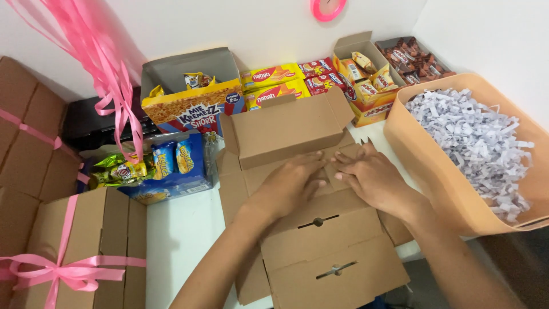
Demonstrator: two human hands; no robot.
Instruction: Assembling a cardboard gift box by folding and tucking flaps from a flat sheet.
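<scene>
Left hand (291,186): fingers flat and spread, gripping nothing, pressing down on a panel of the flat-cut cardboard box (311,223).
Right hand (372,177): fingers flat and close together, gripping nothing, pressing the same panel just beside the left.
Cardboard box: lying directly under both palms at the near edge of the white table (183,229); long axis running away from the person; rear flap (286,129) standing upright just beyond the fingertips; both hands equally near.
Right edge: tan bin (434,171) holding shredded white paper (474,137).
Far edge: open cartons of snack packets (366,77), yellow wafer packs (271,83).
Left edge: blue snack box (171,171); closed boxes tied with pink ribbon (63,269).
</scene>
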